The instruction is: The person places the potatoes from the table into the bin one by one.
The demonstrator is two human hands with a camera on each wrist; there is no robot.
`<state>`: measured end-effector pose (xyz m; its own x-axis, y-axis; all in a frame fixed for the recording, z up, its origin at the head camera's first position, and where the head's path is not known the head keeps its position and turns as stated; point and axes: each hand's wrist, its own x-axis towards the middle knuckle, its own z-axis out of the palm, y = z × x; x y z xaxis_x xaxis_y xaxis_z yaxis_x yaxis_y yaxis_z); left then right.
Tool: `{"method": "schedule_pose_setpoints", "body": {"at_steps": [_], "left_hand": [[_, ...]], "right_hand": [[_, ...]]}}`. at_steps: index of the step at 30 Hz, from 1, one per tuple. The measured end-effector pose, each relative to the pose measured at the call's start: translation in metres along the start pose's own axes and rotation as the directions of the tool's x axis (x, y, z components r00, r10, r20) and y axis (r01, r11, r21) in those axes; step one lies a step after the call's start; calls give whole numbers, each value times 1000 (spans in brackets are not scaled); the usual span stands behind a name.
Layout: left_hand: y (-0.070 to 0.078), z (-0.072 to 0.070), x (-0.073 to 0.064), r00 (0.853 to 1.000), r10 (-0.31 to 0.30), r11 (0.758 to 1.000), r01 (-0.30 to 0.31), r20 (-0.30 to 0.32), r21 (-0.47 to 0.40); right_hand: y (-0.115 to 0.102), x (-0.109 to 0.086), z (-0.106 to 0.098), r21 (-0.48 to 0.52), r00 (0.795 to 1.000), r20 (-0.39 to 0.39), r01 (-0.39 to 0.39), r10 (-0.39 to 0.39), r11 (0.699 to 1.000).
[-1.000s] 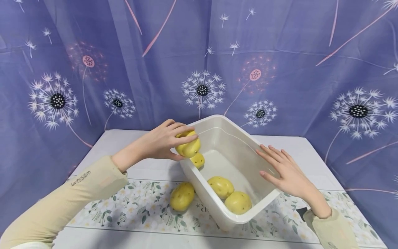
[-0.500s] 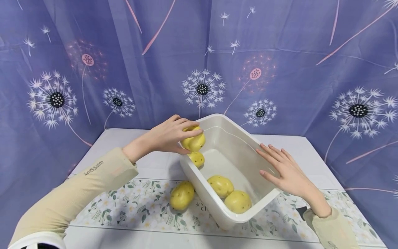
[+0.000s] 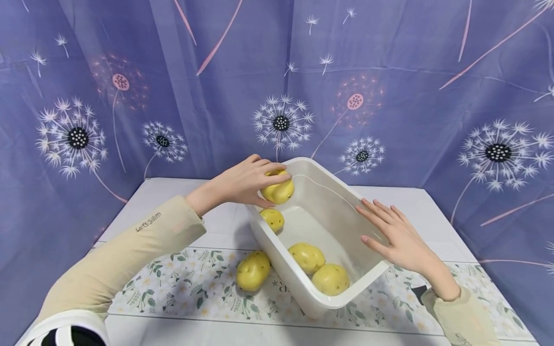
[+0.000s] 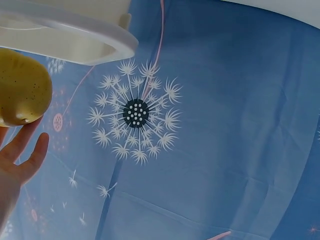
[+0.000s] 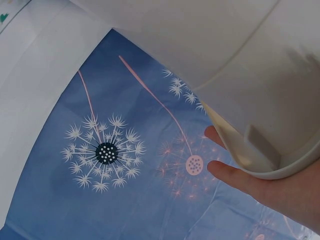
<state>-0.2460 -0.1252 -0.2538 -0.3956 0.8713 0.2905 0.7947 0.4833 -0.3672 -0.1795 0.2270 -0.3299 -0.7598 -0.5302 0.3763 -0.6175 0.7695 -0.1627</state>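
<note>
A yellow potato (image 3: pixel 280 192) is gripped by my left hand (image 3: pixel 242 185), fingers over its top and thumb below, above the far left rim of a white plastic bin (image 3: pixel 303 223). In the left wrist view the same potato (image 4: pixel 25 90) shows beside the bin's rim (image 4: pixel 100 32). Inside the bin lie three more: a potato (image 3: pixel 272 219) by the left wall, and a potato (image 3: pixel 307 258) and another potato (image 3: pixel 331 279) together in the near corner. My right hand (image 3: pixel 400 240) rests on the right rim with its fingers extended.
One potato (image 3: pixel 253 271) lies on the table just left of the bin. A floral strip (image 3: pixel 186 288) crosses the white tabletop (image 3: pixel 173 331). Behind and at both sides hangs a purple curtain (image 3: pixel 225 110) with a dandelion print.
My left hand has carried its potato right and away from me, from the bin's left edge to over its far left part. The right hand and the other potatoes stay put.
</note>
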Motion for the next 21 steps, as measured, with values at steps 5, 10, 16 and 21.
{"method": "schedule_pose_setpoints", "body": {"at_steps": [5, 10, 16, 21], "left_hand": [[-1, 3, 7, 1000, -3, 1000, 3, 16, -15], [-2, 4, 13, 999, -1, 1000, 2, 35, -16], [-4, 5, 20, 998, -6, 1000, 6, 63, -6], [-6, 7, 27, 997, -13, 1000, 12, 80, 6]], "right_hand": [[0, 0, 0, -2, 1000, 2, 0, 0, 1000], [0, 0, 0, 2, 1000, -1, 2, -2, 1000], [0, 0, 0, 3, 1000, -4, 4, -4, 1000], [0, 0, 0, 6, 1000, -7, 7, -7, 1000]]}}
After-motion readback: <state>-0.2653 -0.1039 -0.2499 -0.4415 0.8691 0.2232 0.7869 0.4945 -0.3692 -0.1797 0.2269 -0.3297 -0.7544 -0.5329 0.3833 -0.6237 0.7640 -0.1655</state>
